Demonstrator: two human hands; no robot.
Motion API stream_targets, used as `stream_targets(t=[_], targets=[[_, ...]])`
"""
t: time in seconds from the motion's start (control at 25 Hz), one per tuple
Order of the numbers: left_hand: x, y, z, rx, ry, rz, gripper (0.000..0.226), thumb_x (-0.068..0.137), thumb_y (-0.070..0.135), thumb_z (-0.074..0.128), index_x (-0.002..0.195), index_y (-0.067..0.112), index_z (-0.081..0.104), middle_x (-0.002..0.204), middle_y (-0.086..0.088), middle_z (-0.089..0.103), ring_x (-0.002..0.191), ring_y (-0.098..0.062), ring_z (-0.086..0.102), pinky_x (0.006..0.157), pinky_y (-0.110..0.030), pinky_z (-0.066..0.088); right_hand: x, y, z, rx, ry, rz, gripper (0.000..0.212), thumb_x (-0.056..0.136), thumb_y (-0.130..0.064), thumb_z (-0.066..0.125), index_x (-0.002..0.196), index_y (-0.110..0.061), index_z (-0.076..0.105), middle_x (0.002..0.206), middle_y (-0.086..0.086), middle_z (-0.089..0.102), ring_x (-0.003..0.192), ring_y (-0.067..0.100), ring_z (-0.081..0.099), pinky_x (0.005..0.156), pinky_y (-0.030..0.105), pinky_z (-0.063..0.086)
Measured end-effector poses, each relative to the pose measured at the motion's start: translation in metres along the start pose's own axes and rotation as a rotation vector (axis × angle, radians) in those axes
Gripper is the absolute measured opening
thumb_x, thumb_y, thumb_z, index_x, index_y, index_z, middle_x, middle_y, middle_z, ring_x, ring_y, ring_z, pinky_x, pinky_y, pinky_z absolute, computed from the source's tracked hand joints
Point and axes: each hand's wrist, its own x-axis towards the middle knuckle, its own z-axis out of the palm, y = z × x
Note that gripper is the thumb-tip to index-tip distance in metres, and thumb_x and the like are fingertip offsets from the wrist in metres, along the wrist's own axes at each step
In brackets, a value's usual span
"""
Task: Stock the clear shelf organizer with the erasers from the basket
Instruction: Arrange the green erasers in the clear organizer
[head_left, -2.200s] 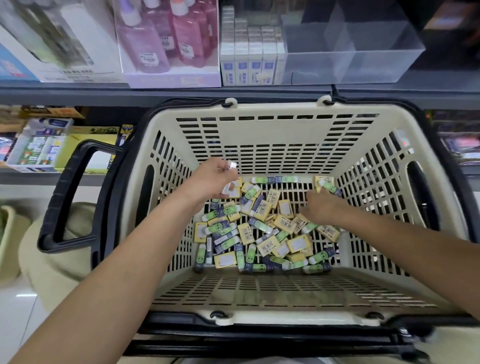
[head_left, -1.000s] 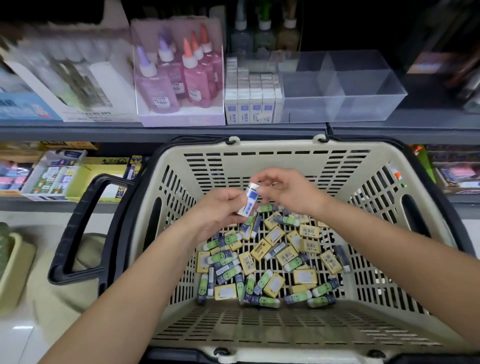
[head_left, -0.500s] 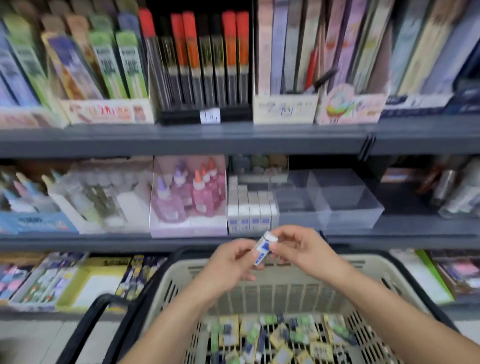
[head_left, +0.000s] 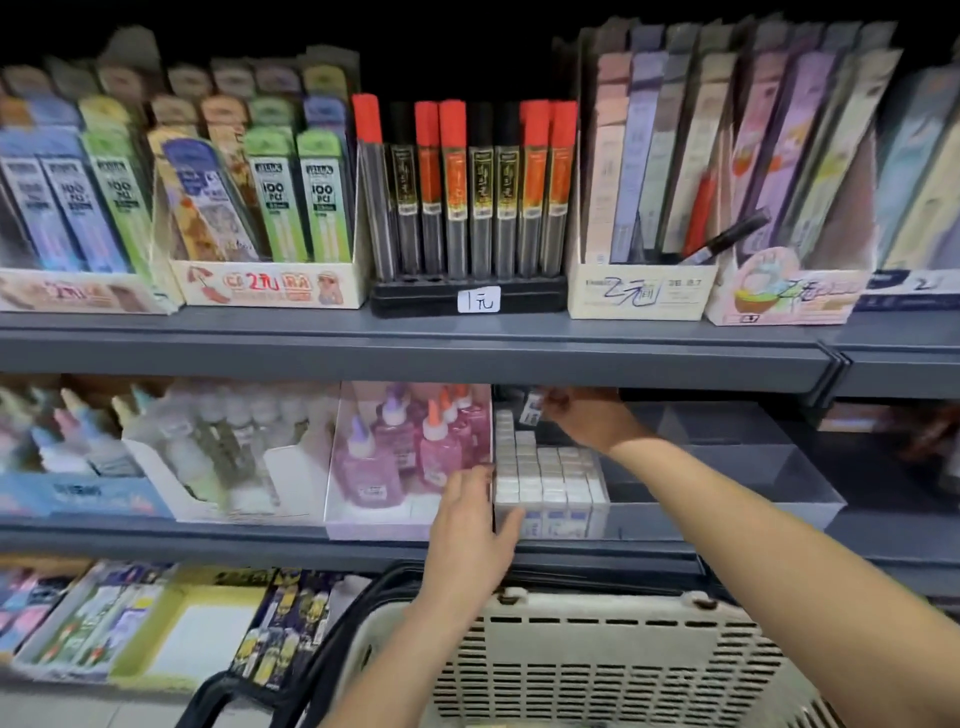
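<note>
- My right hand (head_left: 587, 421) reaches in under the upper shelf (head_left: 415, 345). Its thumb and fingertips are pinched on one white-and-blue eraser (head_left: 531, 409).
- I see that eraser held above the back rows of the clear organizer (head_left: 727, 499), at its left compartment. Blur hides whether it touches the rows.
- That compartment holds the stocked erasers (head_left: 545, 470), packed upright in tight white rows.
- My left hand (head_left: 475, 525) holds nothing. Its fingers are straight and slightly spread, laid against the organizer's front left corner.
- Just left of that hand stands the box of pink glue bottles (head_left: 410, 447).
- The basket (head_left: 597, 654) sits below the shelf edge, between my forearms.
</note>
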Motion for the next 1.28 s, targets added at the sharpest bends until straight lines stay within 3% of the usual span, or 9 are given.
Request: stream_targets(t=[0.12,0.28,0.36,0.44,0.56,0.8,1.0,1.16,1.28], targets=[[-0.002,-0.006,0.004,-0.044,-0.005,0.003,0.045,0.086,0.038,0.059,0.127,0.024,0.045,0.108,0.015,0.037,0.102,-0.005,0.047,0.09,-0.019,0.039,0.012,0.005,0.017,-0.006,-0.196,-0.02,0.025,0.093,-0.025,0.046,0.111,-0.016,0.061,0.111,-0.001,0.06,0.094,0.015,0.054,0.079,0.026,0.039],[-0.004,-0.009,0.007,-0.071,0.017,0.019,0.045,0.086,0.04,0.058,0.127,0.026,0.044,0.108,0.018,0.036,0.102,-0.003,0.046,0.091,-0.02,0.04,0.023,0.01,0.027,0.006,-0.318,-0.002,0.03,0.094,-0.033,0.041,0.107,-0.016,0.063,0.112,0.008,0.063,0.088,0.015,0.055,0.066,0.018,0.037],[-0.005,-0.009,0.007,-0.074,0.021,0.023,0.044,0.086,0.04,0.058,0.126,0.026,0.044,0.109,0.018,0.036,0.102,-0.003,0.047,0.09,-0.019,0.039,0.025,0.01,0.027,-0.001,-0.337,0.003,0.029,0.096,-0.033,0.04,0.109,-0.02,0.062,0.116,0.005,0.061,0.086,0.01,0.05,0.067,0.02,0.036],[-0.004,-0.008,0.007,-0.082,0.015,0.026,0.045,0.086,0.04,0.057,0.127,0.026,0.044,0.11,0.018,0.037,0.102,-0.003,0.048,0.09,-0.02,0.041,0.025,0.011,0.025,0.012,-0.351,0.002,0.029,0.097,-0.026,0.037,0.115,-0.022,0.06,0.123,0.004,0.059,0.093,0.009,0.048,0.078,0.023,0.037],[-0.005,-0.007,0.005,-0.085,0.002,0.022,0.045,0.087,0.041,0.056,0.127,0.026,0.044,0.111,0.017,0.038,0.103,-0.005,0.049,0.09,-0.023,0.043,0.017,0.012,0.024,0.03,-0.329,-0.042,0.035,0.097,-0.012,0.034,0.122,-0.021,0.058,0.131,0.004,0.055,0.102,0.008,0.047,0.088,0.021,0.035],[-0.007,-0.003,0.002,-0.061,-0.015,0.014,0.046,0.088,0.041,0.055,0.129,0.025,0.043,0.111,0.015,0.038,0.104,-0.005,0.048,0.091,-0.022,0.043,0.011,0.006,0.022,0.001,-0.314,-0.031,0.041,0.095,-0.007,0.034,0.131,-0.015,0.05,0.14,0.008,0.047,0.127,0.022,0.044,0.101,0.026,0.034],[-0.007,-0.001,-0.001,-0.055,-0.041,0.003,0.046,0.088,0.04,0.055,0.129,0.024,0.043,0.113,0.015,0.039,0.104,-0.005,0.048,0.091,-0.021,0.042,0.003,0.005,0.013,0.012,-0.326,-0.012,0.049,0.093,-0.007,0.035,0.141,-0.02,0.038,0.144,0.009,0.042,0.128,0.024,0.043,0.101,0.03,0.036],[-0.007,0.007,-0.01,-0.076,-0.065,-0.021,0.046,0.09,0.035,0.056,0.132,0.02,0.043,0.121,0.009,0.044,0.11,-0.008,0.049,0.096,-0.026,0.043,-0.018,-0.007,-0.006,0.042,-0.232,-0.013,0.055,0.095,-0.009,0.039,0.145,-0.025,0.025,0.13,0.008,0.055,0.115,0.023,0.053,0.098,0.03,0.042],[-0.026,0.016,-0.024,-0.082,-0.004,0.002,0.04,0.09,0.03,0.056,0.127,0.02,0.047,0.115,0.011,0.048,0.108,-0.005,0.047,0.093,-0.018,0.039,-0.07,-0.013,-0.019,0.209,-0.091,-0.113,0.054,0.091,-0.006,0.041,0.141,-0.024,0.034,0.118,-0.002,0.058,0.109,0.015,0.056,0.093,0.022,0.043]])
